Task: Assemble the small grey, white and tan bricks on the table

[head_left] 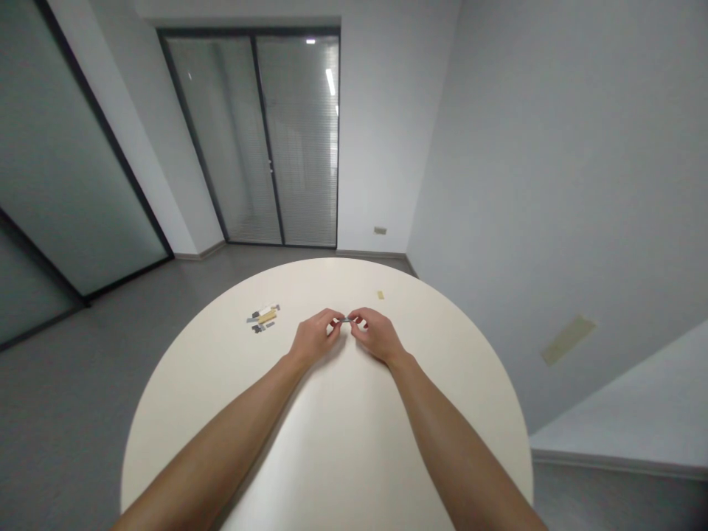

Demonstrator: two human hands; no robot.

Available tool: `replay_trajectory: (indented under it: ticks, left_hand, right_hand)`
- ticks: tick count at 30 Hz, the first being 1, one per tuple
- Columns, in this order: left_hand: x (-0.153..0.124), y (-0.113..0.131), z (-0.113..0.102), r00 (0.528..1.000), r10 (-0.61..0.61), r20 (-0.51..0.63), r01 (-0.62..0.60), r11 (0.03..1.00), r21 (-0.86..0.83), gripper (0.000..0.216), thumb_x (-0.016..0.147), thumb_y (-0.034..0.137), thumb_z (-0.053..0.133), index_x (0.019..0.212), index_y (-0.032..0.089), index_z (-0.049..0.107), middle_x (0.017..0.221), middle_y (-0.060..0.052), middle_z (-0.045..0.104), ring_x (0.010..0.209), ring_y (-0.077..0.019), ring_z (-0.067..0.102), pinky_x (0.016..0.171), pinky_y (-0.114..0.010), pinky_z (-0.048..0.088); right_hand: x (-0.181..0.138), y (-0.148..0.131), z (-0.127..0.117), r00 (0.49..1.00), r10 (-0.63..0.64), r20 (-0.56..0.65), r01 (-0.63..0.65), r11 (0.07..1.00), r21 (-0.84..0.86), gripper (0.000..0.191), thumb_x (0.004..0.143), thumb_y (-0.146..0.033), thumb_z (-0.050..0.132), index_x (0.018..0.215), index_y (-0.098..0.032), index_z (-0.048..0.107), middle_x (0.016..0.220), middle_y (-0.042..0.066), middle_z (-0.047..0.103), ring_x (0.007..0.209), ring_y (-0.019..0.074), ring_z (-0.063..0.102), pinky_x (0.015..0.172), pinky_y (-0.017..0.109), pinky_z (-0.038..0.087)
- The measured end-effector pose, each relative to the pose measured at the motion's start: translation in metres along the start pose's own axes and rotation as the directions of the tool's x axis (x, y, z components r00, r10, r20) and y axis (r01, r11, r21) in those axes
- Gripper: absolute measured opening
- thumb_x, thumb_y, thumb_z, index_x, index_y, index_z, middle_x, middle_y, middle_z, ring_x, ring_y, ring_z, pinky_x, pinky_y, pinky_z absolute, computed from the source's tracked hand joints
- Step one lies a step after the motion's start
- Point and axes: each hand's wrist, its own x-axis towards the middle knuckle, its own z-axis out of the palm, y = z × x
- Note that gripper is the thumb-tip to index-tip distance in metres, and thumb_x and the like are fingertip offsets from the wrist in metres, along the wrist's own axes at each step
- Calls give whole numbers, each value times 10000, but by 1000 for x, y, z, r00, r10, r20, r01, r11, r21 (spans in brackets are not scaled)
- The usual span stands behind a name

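Over the middle of the round table, my left hand and my right hand meet at the fingertips. Both are closed in a pinch on one small grey piece, thin and dark-edged, which spans the gap between them. Fingers cover its two ends, and it is too small to tell its exact kind. Left of my left hand lies a loose cluster of small grey, white and tan pieces. A small yellow piece rests on the tabletop beyond my right hand.
The cream round table has a curved edge on all visible sides. Behind it stand a framed glass door and a white wall. Another wall runs close along the right. Frosted glass panels are at the left.
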Motion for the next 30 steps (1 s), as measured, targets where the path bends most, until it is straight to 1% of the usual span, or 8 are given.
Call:
replay_trajectory:
  ticks: [10, 15, 21, 30]
  left_hand:
    - [0, -3, 0, 1000, 15, 12, -15, 1000, -15, 178, 935, 227, 522, 1059, 248, 648, 1033, 2, 727, 866, -135, 692, 724, -248, 520]
    - [0, -4, 2, 999, 11, 34, -10, 1000, -25, 177, 940, 259, 531, 1061, 246, 658, 1013, -2, 734, 843, -138, 692, 723, -252, 524]
    - [0, -4, 0, 998, 22, 60, -19, 998, -55, 180, 951, 275, 529, 1061, 245, 668, 1013, 0, 740, 836, -135, 691, 734, -250, 524]
    - [1, -1, 0, 999, -9, 36, 9, 1000, -4, 171, 944, 268, 535, 1051, 241, 665, 1011, -2, 742, 819, -139, 694, 718, -257, 515]
  right_hand:
    - [0, 1, 2, 1000, -10, -8, 10, 1000, 19, 196, 834, -135, 594, 991, -225, 670, 934, 17, 714, 839, 158, 646, 774, 273, 485]
    - [-1, 2, 1, 1000, -12, -17, 12, 1000, 6, 132, 840, -184, 637, 962, -223, 667, 892, 14, 702, 821, 163, 635, 753, 274, 481]
    - [-1, 0, -1, 1000, 2, -4, -2, 1000, 26, 110, 853, -222, 659, 963, -222, 665, 894, 11, 693, 830, 159, 630, 736, 261, 479]
    - [0, -1, 0, 1000, 13, 22, -14, 999, 29, 117, 899, -239, 632, 1008, -229, 672, 929, 18, 706, 829, 156, 644, 755, 272, 489]
